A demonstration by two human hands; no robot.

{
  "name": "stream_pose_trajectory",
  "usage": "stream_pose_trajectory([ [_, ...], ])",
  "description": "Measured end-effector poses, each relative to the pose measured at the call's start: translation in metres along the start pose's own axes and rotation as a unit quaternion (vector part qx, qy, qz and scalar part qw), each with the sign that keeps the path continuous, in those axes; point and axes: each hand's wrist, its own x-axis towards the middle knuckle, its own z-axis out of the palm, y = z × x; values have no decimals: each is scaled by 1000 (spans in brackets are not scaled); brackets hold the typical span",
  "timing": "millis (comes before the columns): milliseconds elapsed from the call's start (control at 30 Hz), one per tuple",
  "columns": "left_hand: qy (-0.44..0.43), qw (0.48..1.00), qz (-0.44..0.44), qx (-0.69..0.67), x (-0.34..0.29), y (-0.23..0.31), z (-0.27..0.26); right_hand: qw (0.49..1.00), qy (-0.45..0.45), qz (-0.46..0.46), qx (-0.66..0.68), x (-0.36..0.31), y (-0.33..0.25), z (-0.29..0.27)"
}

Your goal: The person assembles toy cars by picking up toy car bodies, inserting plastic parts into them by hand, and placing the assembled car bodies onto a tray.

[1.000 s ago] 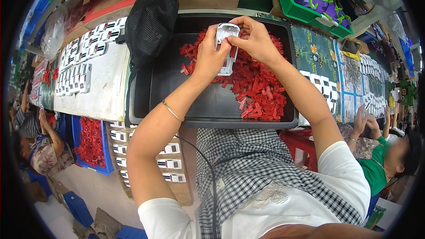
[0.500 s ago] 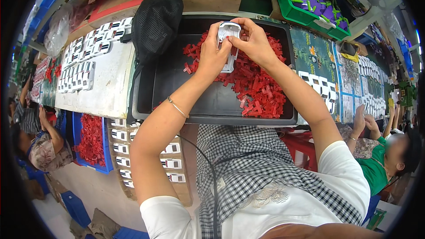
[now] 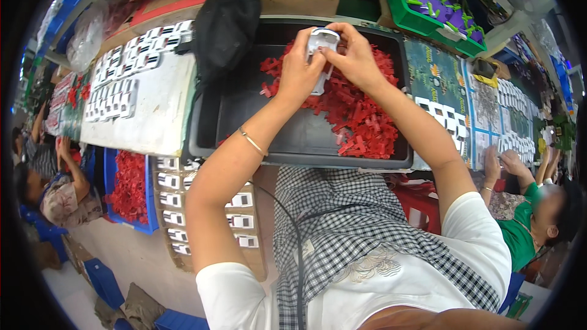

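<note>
Over a black tray (image 3: 257, 140) I hold up a white hollow plastic shell (image 3: 324, 38), which looks like a toy car body. My left hand (image 3: 298, 72) is closed round its left side. On the right side, my right hand (image 3: 356, 61) grips it, with the thumb pressed at the shell's opening. A speck of red shows by the thumb tips, too small to make out fully. Below both hands, a heap of small red plastic parts (image 3: 364, 134) fills the right part of the tray. The shell's lower end is partly covered by my left hand.
White shells (image 3: 112, 99) stand in rows on the left table, more (image 3: 443, 116) to the right. A black mesh bag (image 3: 226, 33) hangs over the tray's far left corner. A blue bin (image 3: 150, 195) holds red parts. Green crates (image 3: 403, 15) stand behind; a co-worker (image 3: 520, 226) sits at right.
The view has shifted slightly, so the tray and tables sit a little further right. Both hands keep hold of the shell, and the red piece by the thumbs shows less than before.
</note>
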Motion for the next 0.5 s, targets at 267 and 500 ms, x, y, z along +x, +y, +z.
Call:
stream_pose_trajectory([
  [267, 150, 968, 71, 188, -16, 49, -128, 981, -3, 1, -196, -59, -72, -79],
  [500, 219, 797, -85, 557, -59, -76, -293, 879, 35, 30, -475, -167, -25, -160],
])
